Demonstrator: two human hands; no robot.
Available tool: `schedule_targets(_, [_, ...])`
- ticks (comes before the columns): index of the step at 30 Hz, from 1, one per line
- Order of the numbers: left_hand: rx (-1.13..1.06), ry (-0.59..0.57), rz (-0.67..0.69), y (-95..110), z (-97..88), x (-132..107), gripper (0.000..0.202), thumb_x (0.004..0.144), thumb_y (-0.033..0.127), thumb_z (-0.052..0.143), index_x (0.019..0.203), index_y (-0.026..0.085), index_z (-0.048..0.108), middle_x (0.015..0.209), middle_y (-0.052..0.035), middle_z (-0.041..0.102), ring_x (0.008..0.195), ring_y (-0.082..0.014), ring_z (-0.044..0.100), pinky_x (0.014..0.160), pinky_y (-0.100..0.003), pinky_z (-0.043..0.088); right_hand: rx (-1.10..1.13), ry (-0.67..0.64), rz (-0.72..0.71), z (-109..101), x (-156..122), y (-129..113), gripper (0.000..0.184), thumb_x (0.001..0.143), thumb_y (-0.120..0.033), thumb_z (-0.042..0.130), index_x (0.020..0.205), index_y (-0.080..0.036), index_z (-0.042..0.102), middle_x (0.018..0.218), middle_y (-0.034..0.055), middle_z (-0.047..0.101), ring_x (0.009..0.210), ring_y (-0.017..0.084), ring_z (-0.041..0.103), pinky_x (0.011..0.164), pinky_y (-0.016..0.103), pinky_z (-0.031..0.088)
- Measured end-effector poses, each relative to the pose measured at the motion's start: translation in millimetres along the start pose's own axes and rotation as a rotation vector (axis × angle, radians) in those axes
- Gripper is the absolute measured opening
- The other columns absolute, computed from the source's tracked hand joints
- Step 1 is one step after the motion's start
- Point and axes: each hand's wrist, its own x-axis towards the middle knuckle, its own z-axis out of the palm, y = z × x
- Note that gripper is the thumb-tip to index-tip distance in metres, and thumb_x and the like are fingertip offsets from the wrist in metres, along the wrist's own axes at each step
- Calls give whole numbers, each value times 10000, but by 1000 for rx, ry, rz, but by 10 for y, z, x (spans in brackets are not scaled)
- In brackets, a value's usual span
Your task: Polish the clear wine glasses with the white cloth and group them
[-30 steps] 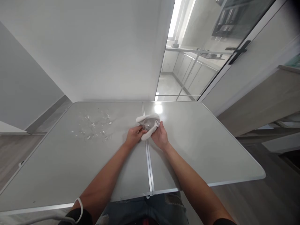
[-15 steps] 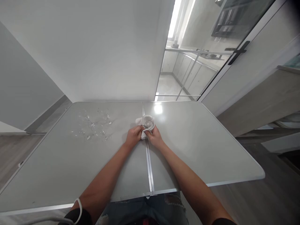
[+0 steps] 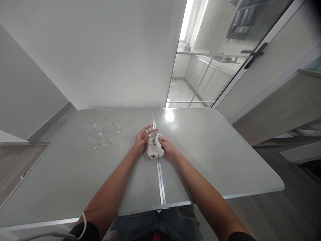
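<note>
My left hand (image 3: 140,141) is wrapped round a small clear glass (image 3: 149,133) held just above the middle seam of the grey table (image 3: 213,157). My right hand (image 3: 168,149) pinches a white cloth (image 3: 153,149) that is bunched under and against the near side of the glass. Both hands meet at the table's centre. Part of the glass is hidden by the cloth and my fingers.
Several clear glass pieces and water drops (image 3: 100,137) lie on the left half of the table, near the far edge. A white wall stands behind the table. A glass door with a black handle (image 3: 254,55) is at the right, opening onto a kitchen.
The cloth has come down from around the far side of the glass to its near side. My left hand has shifted up onto the glass; my right hand has drawn back towards me.
</note>
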Motion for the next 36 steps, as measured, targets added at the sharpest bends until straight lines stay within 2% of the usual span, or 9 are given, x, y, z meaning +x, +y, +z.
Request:
schedule_targets(3, [-73,58,9,-2,-1,-1,727,792,609,730,1331,156,545,1243,-208,685,1094,-294,681,929,-390,531,-294,18,-90,1,-21,-30,449,799,-594,721,878,-155,666,729,27,651,639,150,556,611,264,441])
schedule_targets(8, [-128,132,65,-22,-10,15,577,770,461,812,1233,200,585,1228,-155,693,1172,-282,646,964,-369,507,-958,253,-374,-12,-45,-104,181,847,-366,680,880,-189,663,764,33,638,748,190,547,760,307,424])
schedule_targets(13, [-151,159,52,-42,-13,10,572,768,458,814,1229,197,599,1208,-156,701,1183,-290,644,977,-388,504,-688,182,-263,6,-32,-109,280,827,-454,697,827,-176,661,813,35,637,734,175,545,701,287,419])
schedule_targets(17, [-189,171,24,-74,-32,0,563,798,476,784,1240,177,604,1181,-169,711,1139,-293,669,947,-398,519,-254,64,-36,58,-40,-91,379,787,-502,724,939,-159,672,813,38,667,731,183,585,697,297,448])
schedule_targets(19, [-203,177,30,-78,-39,-1,556,816,482,766,1247,169,605,1176,-172,713,1109,-284,681,948,-405,518,-212,60,-42,67,-47,-102,409,788,-497,725,1017,-163,667,859,49,687,755,192,602,710,304,463])
schedule_targets(27, [-167,211,42,-25,-29,22,567,739,417,849,1212,197,626,1171,-146,723,1212,-302,638,1040,-432,475,-1157,318,-428,-20,-67,-139,170,834,-337,631,902,-181,646,799,69,645,823,236,573,888,388,418])
schedule_targets(29, [-181,217,38,-17,-26,18,583,747,443,838,1226,187,624,1164,-154,726,1189,-298,650,1025,-424,483,-1039,278,-364,0,-71,-145,192,847,-373,629,885,-185,640,769,50,634,776,217,566,836,360,427])
schedule_targets(34, [-255,172,-10,-1,-19,-3,600,787,526,780,1232,154,623,1188,-186,716,1029,-263,704,921,-385,521,-312,40,-6,83,-98,-191,349,820,-499,672,930,-169,646,814,40,662,724,186,582,694,301,442])
schedule_targets(36, [-263,165,-11,6,-18,-4,600,788,533,777,1226,154,622,1186,-185,715,1026,-263,703,912,-382,521,-285,43,5,95,-110,-201,366,815,-508,675,941,-165,652,825,47,666,726,189,584,691,304,442])
